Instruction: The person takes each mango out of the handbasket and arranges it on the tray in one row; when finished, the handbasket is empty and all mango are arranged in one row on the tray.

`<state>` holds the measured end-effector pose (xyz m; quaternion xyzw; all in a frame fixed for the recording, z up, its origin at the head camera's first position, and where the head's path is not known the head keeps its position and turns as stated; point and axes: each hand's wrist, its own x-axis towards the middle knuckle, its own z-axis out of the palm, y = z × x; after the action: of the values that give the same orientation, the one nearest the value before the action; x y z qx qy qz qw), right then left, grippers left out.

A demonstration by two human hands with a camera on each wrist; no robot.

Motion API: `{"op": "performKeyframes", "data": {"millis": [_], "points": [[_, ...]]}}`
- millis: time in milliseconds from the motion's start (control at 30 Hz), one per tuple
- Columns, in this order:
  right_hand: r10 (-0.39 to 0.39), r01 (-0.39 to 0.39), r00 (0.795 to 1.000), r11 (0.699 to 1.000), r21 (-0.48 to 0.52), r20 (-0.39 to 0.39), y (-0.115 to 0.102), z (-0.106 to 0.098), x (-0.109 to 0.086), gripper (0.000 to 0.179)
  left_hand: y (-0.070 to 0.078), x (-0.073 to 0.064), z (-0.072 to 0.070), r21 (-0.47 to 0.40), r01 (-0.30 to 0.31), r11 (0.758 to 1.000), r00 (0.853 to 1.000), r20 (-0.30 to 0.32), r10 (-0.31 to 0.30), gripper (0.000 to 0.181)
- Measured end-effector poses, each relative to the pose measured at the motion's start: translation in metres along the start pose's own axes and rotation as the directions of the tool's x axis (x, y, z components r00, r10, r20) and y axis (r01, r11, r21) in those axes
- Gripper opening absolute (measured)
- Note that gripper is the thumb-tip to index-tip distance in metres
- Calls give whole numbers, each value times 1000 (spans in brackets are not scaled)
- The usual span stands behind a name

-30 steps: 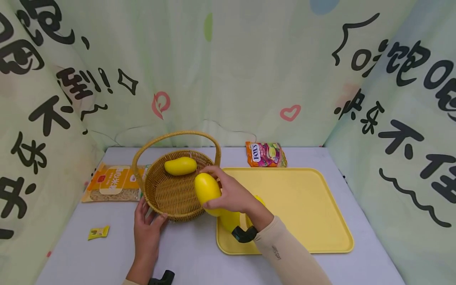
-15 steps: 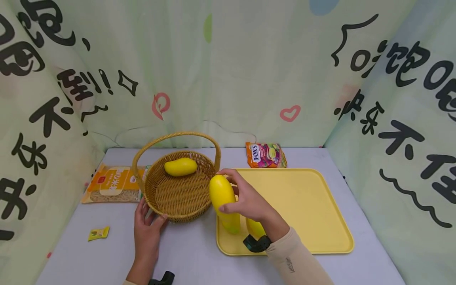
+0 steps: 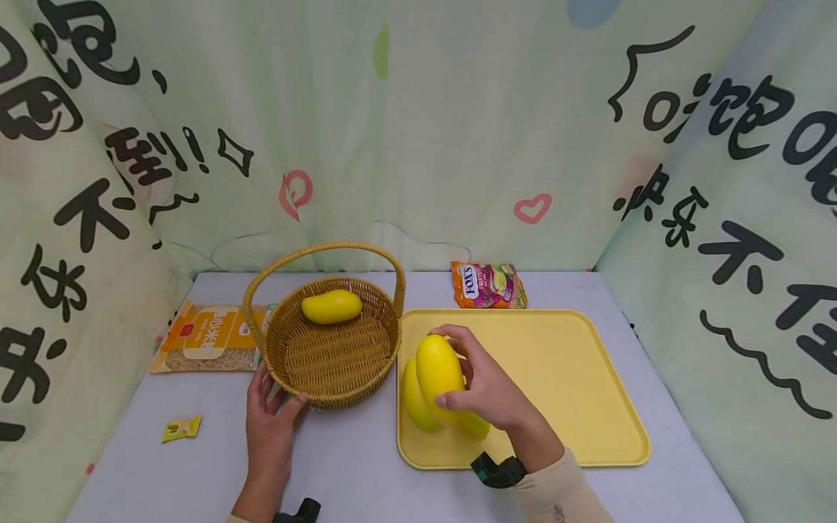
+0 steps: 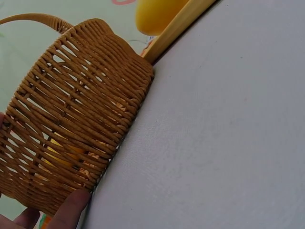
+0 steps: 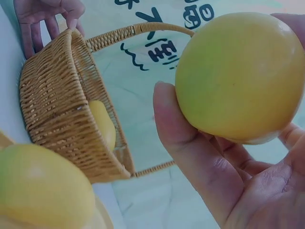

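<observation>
- Held mango (image 3: pixel 439 369) is carried by the R hand (image 3: pixel 487 392) above the near-left part of the yellow tray (image 3: pixel 549 392); fingers & thumb are clamped on it from opp. sides; whether the fruit below is touched can't be told
- Second mango (image 3: pixel 413 401) & third mango (image 3: pixel 476 424) are borne by the tray, both partly hidden; fourth mango (image 3: pixel 331 306) is kept in the wicker basket (image 3: pixel 327 363), at its far side
- Basket's near-left side is held by the L hand (image 3: pixel 271 421), fingers & thumb set round the outer wall
- Risk: held mango could be dropped if the grip is eased; skin looks smooth, prob. slippery
- Risk: tray fruit could be knocked & rolled if the held one is lowered onto it; only a low rim is offered by the tray
- Risk: basket could be tipped if its edge is pressed hard; upright handle (image 3: pixel 325 248) could be caught by a passing wrist
- Surface: pale, smooth-looking desk (image 3: pixel 163 479); orange bag (image 3: pixel 212 338) is placed left of basket, small yellow packet (image 3: pixel 181 428) nearer, sweets bag (image 3: pixel 487 285) just beyond tray's far edge
- Room: desk is enclosed at back & sides by pale green curtains (image 3: pixel 418 131), printed w/ black writing & pink hearts
</observation>
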<state>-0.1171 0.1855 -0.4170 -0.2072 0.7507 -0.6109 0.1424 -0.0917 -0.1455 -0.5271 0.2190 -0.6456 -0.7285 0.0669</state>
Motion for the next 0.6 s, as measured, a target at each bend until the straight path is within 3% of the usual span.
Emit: {"op": "performKeyframes", "data": {"millis": [233, 600], "points": [[-43, 44, 998, 998, 41, -36, 6, -8, -20, 88, 0, 0, 0, 3, 1, 1000, 1000, -5, -1, 96], [-32, 36, 992, 999, 34, -119, 11, -20, -50, 88, -1, 1, 0, -4, -2, 1000, 1000, -3, 2, 96]]}}
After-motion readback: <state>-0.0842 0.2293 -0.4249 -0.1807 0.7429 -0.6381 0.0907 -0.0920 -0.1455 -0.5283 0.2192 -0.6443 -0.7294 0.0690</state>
